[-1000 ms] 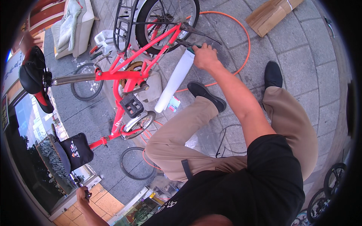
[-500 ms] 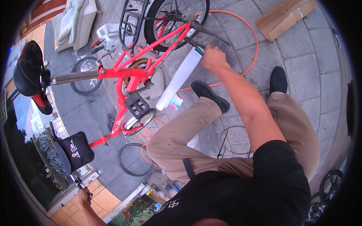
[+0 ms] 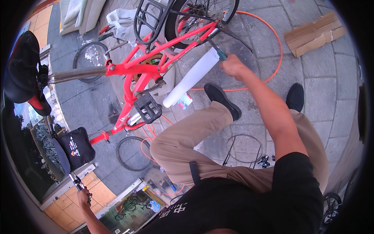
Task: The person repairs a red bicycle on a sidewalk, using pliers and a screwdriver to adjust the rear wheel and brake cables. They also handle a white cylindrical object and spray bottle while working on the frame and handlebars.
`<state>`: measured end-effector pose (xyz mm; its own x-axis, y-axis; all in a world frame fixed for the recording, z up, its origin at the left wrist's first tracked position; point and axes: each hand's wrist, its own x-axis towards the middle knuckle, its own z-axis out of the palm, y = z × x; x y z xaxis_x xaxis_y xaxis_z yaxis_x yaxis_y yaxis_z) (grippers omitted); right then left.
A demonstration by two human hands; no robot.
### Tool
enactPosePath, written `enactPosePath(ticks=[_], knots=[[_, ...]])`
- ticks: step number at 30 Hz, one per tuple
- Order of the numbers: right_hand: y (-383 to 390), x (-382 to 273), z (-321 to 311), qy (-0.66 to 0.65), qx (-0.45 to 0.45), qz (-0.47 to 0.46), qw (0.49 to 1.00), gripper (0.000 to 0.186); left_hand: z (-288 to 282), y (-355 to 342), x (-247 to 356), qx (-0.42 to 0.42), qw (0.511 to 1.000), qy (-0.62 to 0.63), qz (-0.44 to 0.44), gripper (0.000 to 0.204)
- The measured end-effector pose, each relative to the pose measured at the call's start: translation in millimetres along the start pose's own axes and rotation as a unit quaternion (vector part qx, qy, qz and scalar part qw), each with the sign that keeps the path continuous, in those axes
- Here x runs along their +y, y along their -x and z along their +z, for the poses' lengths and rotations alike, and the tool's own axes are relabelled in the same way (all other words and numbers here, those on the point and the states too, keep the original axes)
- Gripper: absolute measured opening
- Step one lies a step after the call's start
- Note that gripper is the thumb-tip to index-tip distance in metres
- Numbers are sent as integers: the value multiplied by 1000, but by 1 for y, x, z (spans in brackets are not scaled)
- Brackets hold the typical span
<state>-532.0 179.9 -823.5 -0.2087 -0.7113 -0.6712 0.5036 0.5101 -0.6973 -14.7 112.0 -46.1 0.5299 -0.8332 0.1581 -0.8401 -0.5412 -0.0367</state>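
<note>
A red bicycle (image 3: 134,70) with a black saddle (image 3: 27,74) leans across the left and middle. Low at the left, my left hand (image 3: 83,197) is closed round its handlebar grip (image 3: 89,194). Out in front, my right hand (image 3: 233,66) is closed on a green-handled tool (image 3: 221,54), whose dark metal end reaches the frame beside the rear wheel (image 3: 206,17). Its exact kind and whether it touches a fastener are too small to tell. Just below that tool lies a long white tube (image 3: 193,80). A black bag (image 3: 76,150) hangs near the handlebar.
An orange hose (image 3: 281,50) loops over the paving. A cardboard piece (image 3: 313,35) lies at the far right. Loose tyres (image 3: 134,169) are on the ground at left. The kickstand (image 3: 239,39) sticks out near my right hand. My shoes (image 3: 223,100) stand close by.
The view has shifted, so the bicycle's rear sits farther up and right. The right hand stays by the rear wheel with the tool, and the left hand keeps the handlebar.
</note>
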Motion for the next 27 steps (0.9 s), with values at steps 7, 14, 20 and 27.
enactPosePath(ticks=[7, 14, 20, 27], knots=[[-14, 16, -12, -232, -193, 67, 951, 15, 1, 8, 5, 2, 999, -39, -9, 16], [-12, 9, -4, 104, -3, -61, 993, 36, -3, -27, -10, 21, 999, 46, 5, 21], [14, 7, 17, 301, 188, -68, 932, 63, -9, -41, -12, -3, 996, 91, 2, 24], [26, 3, 6, 361, 222, -113, 898, 72, -10, -35, -10, -16, 994, 106, -14, 22]])
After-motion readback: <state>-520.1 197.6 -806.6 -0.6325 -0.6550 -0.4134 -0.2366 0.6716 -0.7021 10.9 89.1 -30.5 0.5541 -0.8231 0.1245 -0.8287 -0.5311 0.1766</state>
